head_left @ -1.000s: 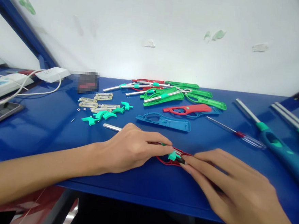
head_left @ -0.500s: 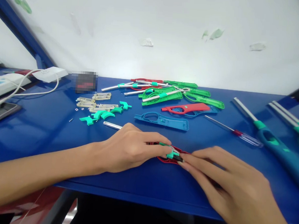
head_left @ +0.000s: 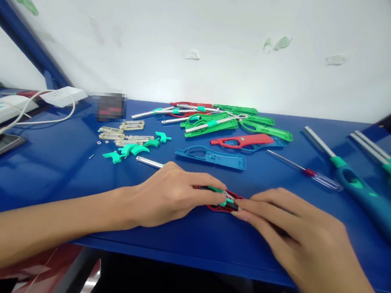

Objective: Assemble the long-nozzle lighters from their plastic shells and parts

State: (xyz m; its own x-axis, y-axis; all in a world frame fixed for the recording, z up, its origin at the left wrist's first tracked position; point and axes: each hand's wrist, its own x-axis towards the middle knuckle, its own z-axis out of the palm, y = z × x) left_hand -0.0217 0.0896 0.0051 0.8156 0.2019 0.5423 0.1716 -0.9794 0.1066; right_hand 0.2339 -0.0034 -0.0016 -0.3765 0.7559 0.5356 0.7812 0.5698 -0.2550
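Low over the front of the blue table, both hands work at a red lighter casing half (head_left: 218, 208) that lies with its inside up. My left hand (head_left: 175, 187) presses its fingers on a teal trigger (head_left: 227, 203) seated in the casing. A silver lighter tube (head_left: 149, 162) sticks out on the far side of that hand. My right hand (head_left: 297, 229) pinches the casing's right end, its fingertips at a small black part (head_left: 234, 206) beside the trigger. Most of the casing's right end is hidden under the fingers.
Beyond the hands lie a blue casing half (head_left: 211, 157), a red casing (head_left: 242, 141) and several green casings (head_left: 266, 130). Teal triggers (head_left: 138, 150) and clear fuel tanks (head_left: 125, 135) sit left. A screwdriver (head_left: 310, 173) and a blue lighter (head_left: 362, 194) lie right.
Hands and casing stay nearly in place. My right fingertips have shifted slightly around the black part, and the teal trigger sits a little differently under my left fingers.
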